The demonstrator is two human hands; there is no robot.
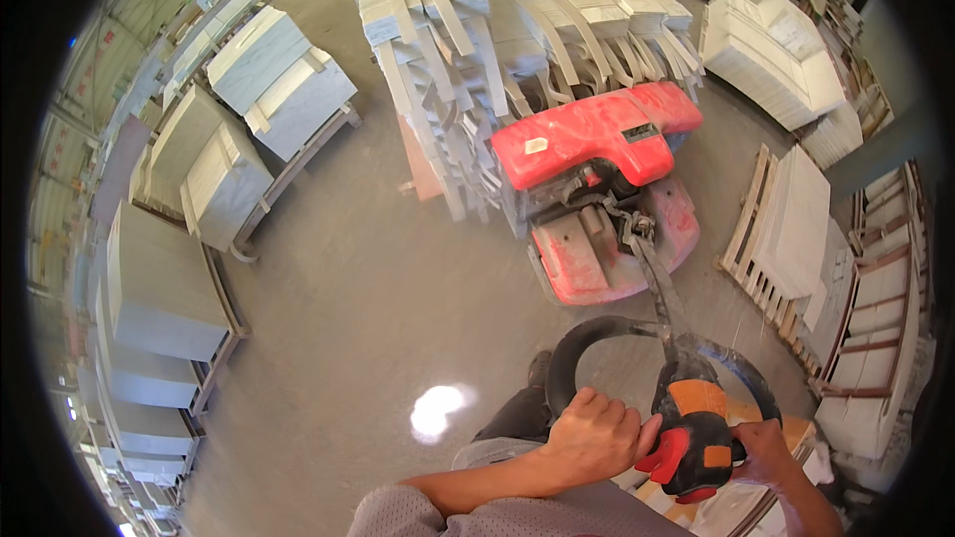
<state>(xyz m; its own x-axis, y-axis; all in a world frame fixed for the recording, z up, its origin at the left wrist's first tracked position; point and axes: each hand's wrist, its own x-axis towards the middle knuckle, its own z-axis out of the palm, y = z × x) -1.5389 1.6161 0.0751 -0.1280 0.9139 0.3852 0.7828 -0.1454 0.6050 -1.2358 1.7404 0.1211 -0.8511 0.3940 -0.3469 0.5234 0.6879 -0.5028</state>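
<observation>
Control head of black, red and orange plastic [698, 443] was gripped by the closed left hand [595, 438] and right hand [764, 451], the red-shelled pallet truck [582, 139] apparently positioned against stacked long pale stone-like strips [587, 2], with lifting unclear and release left undone.

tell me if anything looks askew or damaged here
Yes: the pale strips stacked beyond the red pallet truck look askew, their near ends jutting out unevenly. The truck's red surface also looks scuffed or dusty; nothing looks clearly broken.
</observation>
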